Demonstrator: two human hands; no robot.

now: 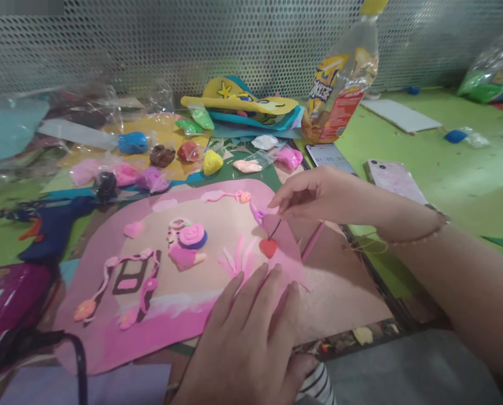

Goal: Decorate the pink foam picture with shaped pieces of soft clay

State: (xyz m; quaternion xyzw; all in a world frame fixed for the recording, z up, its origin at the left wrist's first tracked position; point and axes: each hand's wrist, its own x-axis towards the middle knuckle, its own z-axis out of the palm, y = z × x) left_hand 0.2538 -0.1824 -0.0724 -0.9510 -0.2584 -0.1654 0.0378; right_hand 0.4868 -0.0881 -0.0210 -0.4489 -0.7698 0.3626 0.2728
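Observation:
My left hand (247,332) lies with fingers stretched and spread over the lower right part of a pink card (184,315). Above the card's right side, my right hand (314,194) pinches thumb and fingertips together; whatever is between them is too small to make out. Just below those fingertips a thin dark line runs down to a red heart (269,248). A purple clay strand (257,215) lies close to their left. Also on the card are a clay snail figure (186,242), a pink clay heart (133,229) and a frame-like shape (131,275) edged with pink clay.
Bagged clay lumps, among them a yellow one (212,162), lie behind the card. A plastic bottle (340,79) stands behind a phone (329,157); another phone (395,180) lies to the right. At left are a blue glue gun (53,230) and a magenta device (15,304) with a black cord.

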